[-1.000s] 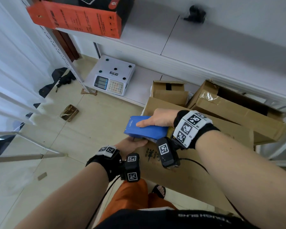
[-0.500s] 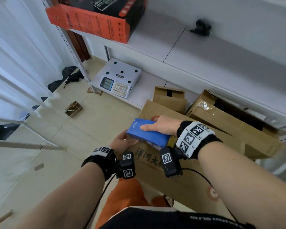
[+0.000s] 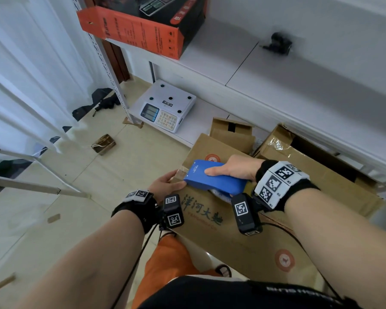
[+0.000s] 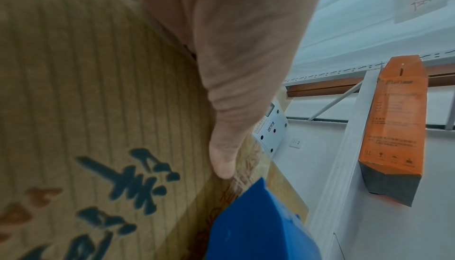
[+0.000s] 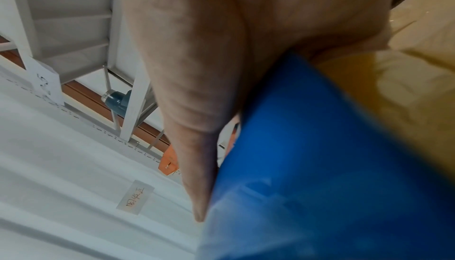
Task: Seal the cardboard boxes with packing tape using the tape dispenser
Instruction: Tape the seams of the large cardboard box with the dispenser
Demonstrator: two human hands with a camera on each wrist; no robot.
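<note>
Right hand [image 3: 234,170] wraps the tape dispenser [image 3: 212,181], probably light and rigid; left hand [image 3: 165,186] grips the cardboard box [image 3: 243,237] by its stiff-looking corner.

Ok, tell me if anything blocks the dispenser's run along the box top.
Only the left hand: it grips the taped corner of the box, right at the nose of the dispenser, so there is no room that way. Toward the right hand, which holds the dispenser, nothing visible lies on the box top, though the wrist hides part.
</note>
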